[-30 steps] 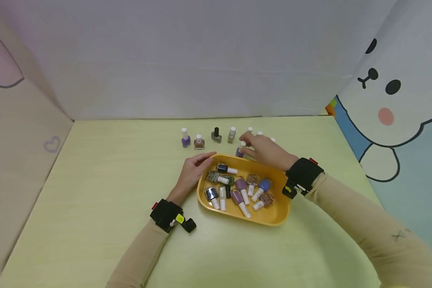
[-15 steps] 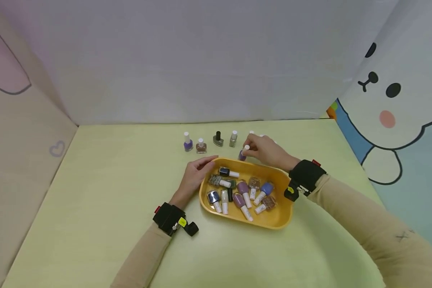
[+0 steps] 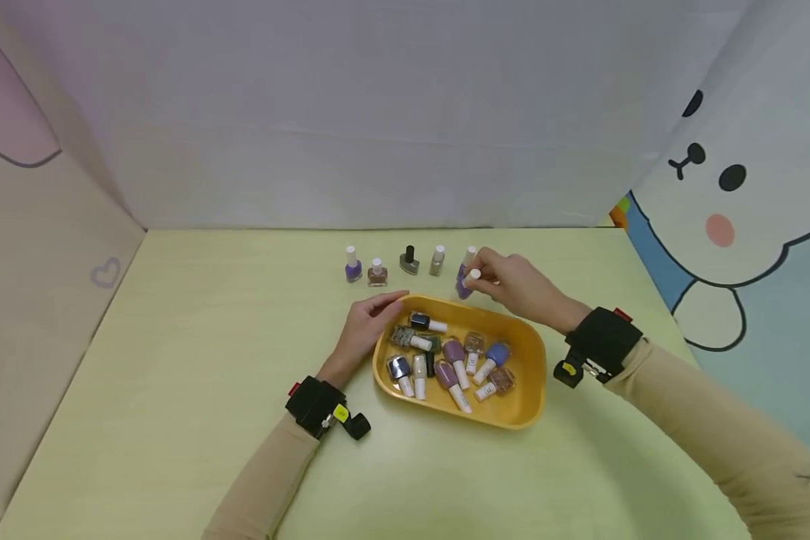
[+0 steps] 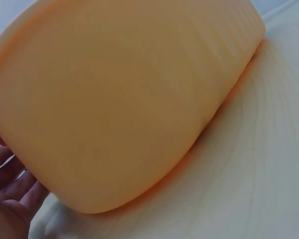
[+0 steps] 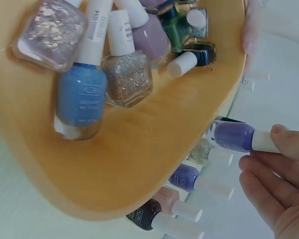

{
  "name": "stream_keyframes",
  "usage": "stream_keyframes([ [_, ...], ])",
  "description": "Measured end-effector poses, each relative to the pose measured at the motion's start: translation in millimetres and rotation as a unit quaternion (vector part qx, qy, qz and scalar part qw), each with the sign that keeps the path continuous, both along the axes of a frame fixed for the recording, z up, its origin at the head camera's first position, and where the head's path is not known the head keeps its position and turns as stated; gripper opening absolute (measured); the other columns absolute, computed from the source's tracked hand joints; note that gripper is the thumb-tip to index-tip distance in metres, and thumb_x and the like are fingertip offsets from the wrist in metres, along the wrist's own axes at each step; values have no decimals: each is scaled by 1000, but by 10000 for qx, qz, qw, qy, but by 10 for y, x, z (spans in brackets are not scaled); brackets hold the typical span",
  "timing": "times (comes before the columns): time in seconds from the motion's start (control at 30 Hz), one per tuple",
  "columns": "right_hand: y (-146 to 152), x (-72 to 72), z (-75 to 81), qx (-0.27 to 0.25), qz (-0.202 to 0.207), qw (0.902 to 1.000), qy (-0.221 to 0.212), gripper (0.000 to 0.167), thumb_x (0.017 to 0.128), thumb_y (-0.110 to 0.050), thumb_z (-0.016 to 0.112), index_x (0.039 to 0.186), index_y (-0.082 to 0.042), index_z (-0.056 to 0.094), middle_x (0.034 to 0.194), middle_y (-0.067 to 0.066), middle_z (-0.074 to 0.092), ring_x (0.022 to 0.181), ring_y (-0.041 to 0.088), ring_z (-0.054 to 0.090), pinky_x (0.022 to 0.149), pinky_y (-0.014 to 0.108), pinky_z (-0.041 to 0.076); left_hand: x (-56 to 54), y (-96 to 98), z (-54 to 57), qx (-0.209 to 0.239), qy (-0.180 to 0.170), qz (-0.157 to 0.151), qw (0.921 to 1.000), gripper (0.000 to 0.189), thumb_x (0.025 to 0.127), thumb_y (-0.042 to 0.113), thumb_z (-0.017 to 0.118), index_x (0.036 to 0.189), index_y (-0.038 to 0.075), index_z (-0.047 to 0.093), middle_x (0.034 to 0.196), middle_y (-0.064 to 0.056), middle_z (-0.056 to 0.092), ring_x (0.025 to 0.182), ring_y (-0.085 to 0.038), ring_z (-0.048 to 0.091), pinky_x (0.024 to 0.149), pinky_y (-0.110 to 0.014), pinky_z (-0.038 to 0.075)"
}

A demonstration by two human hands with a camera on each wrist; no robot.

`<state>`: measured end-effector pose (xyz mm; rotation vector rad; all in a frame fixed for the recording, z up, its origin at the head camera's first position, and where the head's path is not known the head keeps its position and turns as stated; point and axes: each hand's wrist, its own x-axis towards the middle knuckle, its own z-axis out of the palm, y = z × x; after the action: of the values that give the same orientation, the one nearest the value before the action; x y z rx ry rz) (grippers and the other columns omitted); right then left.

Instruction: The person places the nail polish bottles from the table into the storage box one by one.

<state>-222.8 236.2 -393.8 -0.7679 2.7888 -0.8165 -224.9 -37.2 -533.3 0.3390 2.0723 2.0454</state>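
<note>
My right hand [image 3: 521, 286] pinches the white cap of a purple nail polish bottle [image 5: 232, 136] just beyond the tray's far rim. In the head view that bottle overlaps another purple nail polish bottle [image 3: 469, 256] standing behind it. My left hand [image 3: 362, 330] holds the left far corner of the yellow tray [image 3: 530, 375]. Its fingers [image 4: 21, 184] lie against the outer wall in the left wrist view. Several nail polish bottles lie in the tray, among them a blue one [image 5: 81, 99] and a green one [image 5: 175, 31].
Beyond the tray stand more nail polish bottles: a purple one [image 3: 353, 268], a brownish one [image 3: 377, 276], a black-capped one [image 3: 409, 262] and a silvery one [image 3: 436, 262]. A pink one [image 5: 165, 198] and a dark one [image 5: 143, 215] show in the right wrist view.
My right hand has shifted a little to the right with the purple nail polish bottle, uncovering more of the bottle behind it. My left hand stays at the tray's corner.
</note>
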Motion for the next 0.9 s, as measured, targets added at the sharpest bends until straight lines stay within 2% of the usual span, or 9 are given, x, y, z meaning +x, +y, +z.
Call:
stream_keyframes([
  [0.13, -13, 136, 65, 316, 241, 9983, 417, 16, 100, -8, 66, 113, -3, 58, 106, 13, 75, 95, 29, 74, 82, 43, 63, -2, 8, 7, -39, -1, -60, 10000, 36, 104, 22, 63, 135, 3, 67, 135, -15, 67, 127, -28, 63, 108, -30, 52],
  [0.33, -65, 300, 139, 722, 398, 9953, 503, 19, 100, -8, 67, 117, -7, 59, 109, 10, 76, 88, 25, 74, 81, 42, 63, -16, -1, 9, -9, -29, -24, 10000, 37, 104, 25, 64, 134, 4, 68, 135, -15, 68, 126, -28, 63, 108, -32, 52],
  [0.47, -95, 423, 83, 798, 707, 9924, 610, 26, 96, -10, 72, 119, -8, 60, 110, 7, 77, 85, 21, 73, 79, 38, 64, -21, -15, 15, -28, 6, -23, 10000, 37, 104, 25, 64, 134, 5, 68, 134, -14, 68, 126, -27, 63, 108, -31, 52],
  [0.6, -107, 532, -62, 694, 1322, 9828, 1091, 34, 93, -9, 76, 122, -6, 59, 107, 5, 75, 84, 16, 71, 77, 33, 63, -19, -27, 24, -57, 15, -35, 10000, 37, 105, 26, 63, 135, 5, 68, 134, -13, 68, 126, -26, 63, 107, -30, 52],
  [0.67, -118, 580, -128, 812, 1652, 9738, 1333, 36, 93, -6, 76, 123, -5, 57, 106, 4, 75, 85, 16, 69, 78, 33, 62, -18, -27, 27, -46, 13, -28, 10000, 37, 104, 26, 63, 135, 5, 68, 134, -13, 68, 126, -26, 63, 107, -30, 52],
  [0.77, -137, 653, -191, 1350, 2070, 9550, 1642, 39, 91, -2, 76, 124, -2, 55, 116, 8, 74, 98, 21, 71, 88, 36, 62, -19, -17, 22, 12, 13, -30, 10000, 36, 104, 24, 63, 135, 4, 68, 135, -14, 68, 126, -27, 63, 107, -30, 52],
  [0.8, -143, 675, -206, 1653, 2225, 9444, 1768, 41, 91, -6, 78, 125, -2, 55, 121, 11, 72, 104, 23, 71, 92, 37, 61, -19, -13, 22, 25, 2, -27, 10000, 36, 105, 24, 63, 134, 4, 68, 135, -14, 68, 126, -27, 63, 107, -30, 52],
  [0.9, -172, 739, -238, 2562, 2634, 9023, 2253, 46, 89, -17, 81, 123, -1, 54, 134, 17, 67, 120, 28, 68, 101, 39, 57, -20, -1, 22, 52, -31, -38, 10000, 36, 104, 23, 63, 134, 3, 68, 135, -15, 68, 126, -27, 63, 108, -30, 52],
])
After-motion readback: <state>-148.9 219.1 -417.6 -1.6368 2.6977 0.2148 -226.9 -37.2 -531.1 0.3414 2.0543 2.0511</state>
